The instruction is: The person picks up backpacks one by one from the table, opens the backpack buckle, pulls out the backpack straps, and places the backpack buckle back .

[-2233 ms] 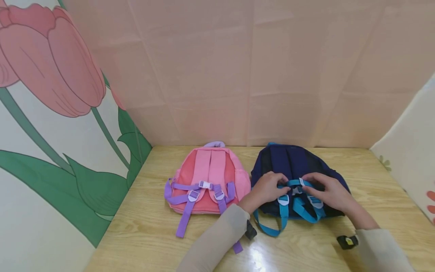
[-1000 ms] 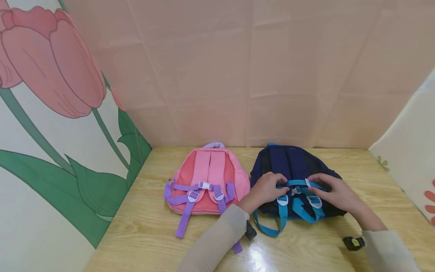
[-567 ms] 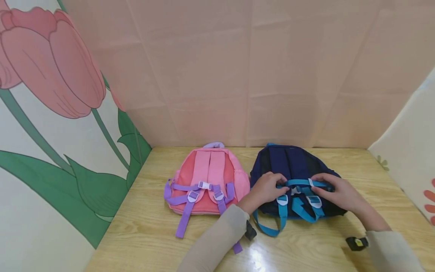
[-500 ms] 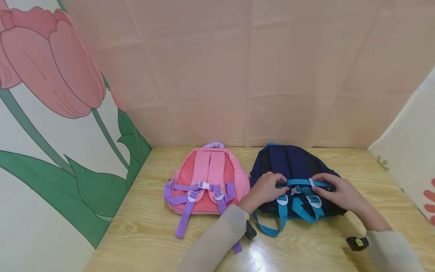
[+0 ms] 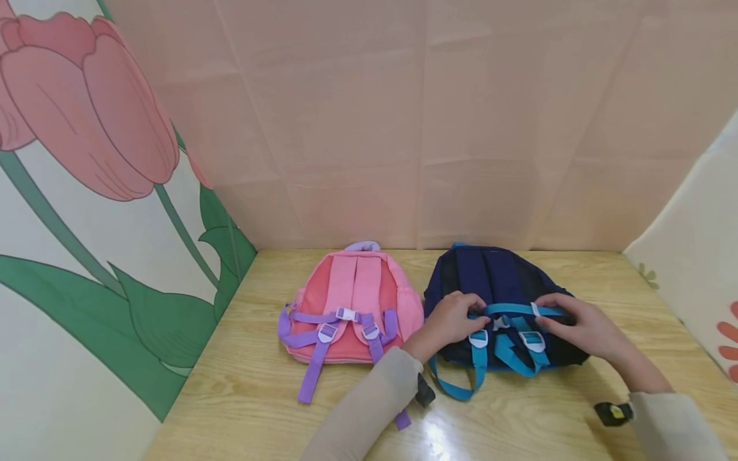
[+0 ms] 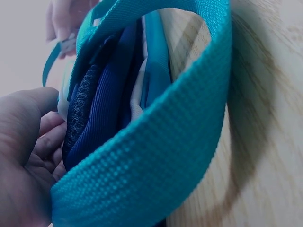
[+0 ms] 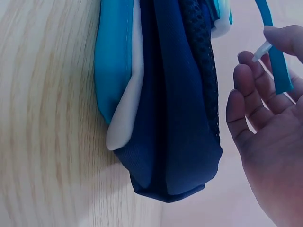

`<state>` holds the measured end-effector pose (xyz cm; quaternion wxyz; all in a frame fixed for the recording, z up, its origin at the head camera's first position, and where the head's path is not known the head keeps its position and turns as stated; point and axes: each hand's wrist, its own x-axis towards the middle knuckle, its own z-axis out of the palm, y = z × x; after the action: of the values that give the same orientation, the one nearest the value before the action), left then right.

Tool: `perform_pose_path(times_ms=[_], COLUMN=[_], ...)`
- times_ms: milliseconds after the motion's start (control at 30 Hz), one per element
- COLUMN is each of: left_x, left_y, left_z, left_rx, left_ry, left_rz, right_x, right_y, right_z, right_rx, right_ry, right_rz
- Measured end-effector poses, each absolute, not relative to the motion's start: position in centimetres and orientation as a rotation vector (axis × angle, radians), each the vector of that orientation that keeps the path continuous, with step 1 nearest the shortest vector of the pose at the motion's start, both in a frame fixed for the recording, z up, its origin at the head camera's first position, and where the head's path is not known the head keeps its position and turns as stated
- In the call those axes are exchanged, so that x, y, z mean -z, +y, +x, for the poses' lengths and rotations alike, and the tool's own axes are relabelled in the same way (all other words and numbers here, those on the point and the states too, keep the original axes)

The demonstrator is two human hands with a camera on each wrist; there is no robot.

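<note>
A navy blue backpack point(image 5: 490, 272) lies on the table with its strap side up. Across it runs a blue chest strap point(image 5: 507, 308), held taut between the two hands. My right hand point(image 5: 585, 326) pinches the white slider point(image 5: 535, 310) on that strap; in the right wrist view the strap's end point(image 7: 283, 78) hangs past the thumb. My left hand point(image 5: 455, 320) grips the other end of the strap, where the fingertips hide what they hold. Below the strap sits a grey buckle piece point(image 5: 501, 323), by the white adjusters point(image 5: 478, 337) of the shoulder straps.
To the left lies a pink backpack point(image 5: 340, 275) with purple straps point(image 5: 311, 378), its white buckle point(image 5: 348, 314) fastened; my left forearm crosses one strap. A loose blue strap loop point(image 6: 156, 156) fills much of the left wrist view. A pink cloth wall point(image 5: 346, 128) stands behind the wooden table point(image 5: 230, 371).
My right hand has moved right, and the white slider with it, away from the left hand along the blue strap. The left hand stays in place.
</note>
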<state>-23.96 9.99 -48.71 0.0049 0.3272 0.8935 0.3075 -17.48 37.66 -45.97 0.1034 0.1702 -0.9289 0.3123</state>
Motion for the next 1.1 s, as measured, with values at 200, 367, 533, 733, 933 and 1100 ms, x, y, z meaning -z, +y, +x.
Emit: perform_pose_path(times_ms=[200,367,533,733,933,1100], left_x=[48.7,48.6,48.6,48.7,48.7,48.5], left_y=[10.0,10.0,10.1,10.2,10.4,10.5], left_z=[-24.0,-23.9,-24.0,-24.0,-24.0,-23.8], left_rx=[-0.968,-0.968,-0.966,-0.956,-0.935,-0.915], left_ry=[2.797,2.798,2.802,2.800,2.807,2.815], left_rz=[1.026,1.025,1.024,1.019,1.004,0.990], right_x=[46.4,46.4,46.6,46.8,46.8,46.9], right_y=[38.2,38.6,39.0,39.3,39.8,40.0], right_z=[-17.6,-17.7,-17.6,-17.6,-17.5,-17.5], right_rx=[-0.935,-0.934,-0.944,-0.973,-0.984,-0.977], right_ry=[-2.736,-2.741,-2.737,-2.734,-2.760,-2.767], right_rz=[0.512,0.506,0.506,0.518,0.505,0.499])
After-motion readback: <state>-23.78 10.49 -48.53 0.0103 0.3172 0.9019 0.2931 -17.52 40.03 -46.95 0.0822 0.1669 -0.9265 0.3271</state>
